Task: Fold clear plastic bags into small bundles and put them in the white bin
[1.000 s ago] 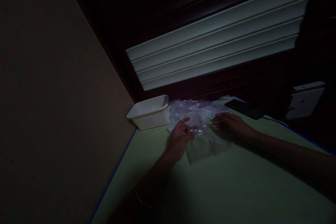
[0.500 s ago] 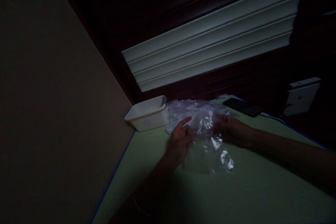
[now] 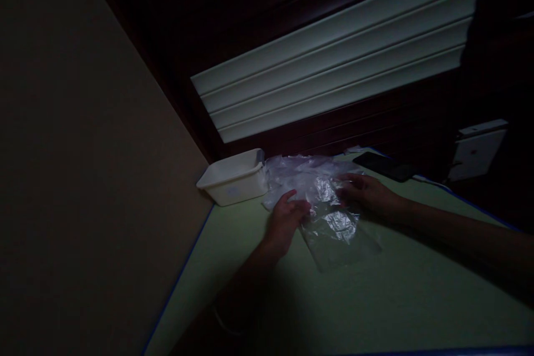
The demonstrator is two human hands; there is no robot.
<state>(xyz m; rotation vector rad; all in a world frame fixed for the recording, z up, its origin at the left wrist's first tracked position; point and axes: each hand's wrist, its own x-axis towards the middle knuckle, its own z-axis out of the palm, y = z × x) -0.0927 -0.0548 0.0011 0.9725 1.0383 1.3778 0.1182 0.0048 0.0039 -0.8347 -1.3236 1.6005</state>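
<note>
A clear plastic bag (image 3: pixel 340 233) hangs or lies flat over the green tabletop, its lower end spread toward me. My left hand (image 3: pixel 287 219) pinches its left edge between thumb and fingers. On the right side, my right hand (image 3: pixel 361 194) is closed on the bag's upper right edge, the fingertips partly lost in the dark. Behind both hands lies a heap of crumpled clear plastic bags (image 3: pixel 292 169), which touches the white bin.
The white bin (image 3: pixel 237 192) stands at the table's back left corner by the wall. A dark phone (image 3: pixel 384 167) with a white cable lies at the back right. The green table (image 3: pixel 396 300) has blue edges. A white box (image 3: pixel 478 153) is beyond it on the right.
The bag between my hands has spread out flatter, its lower end now wider and further right. My right hand has moved slightly up.
</note>
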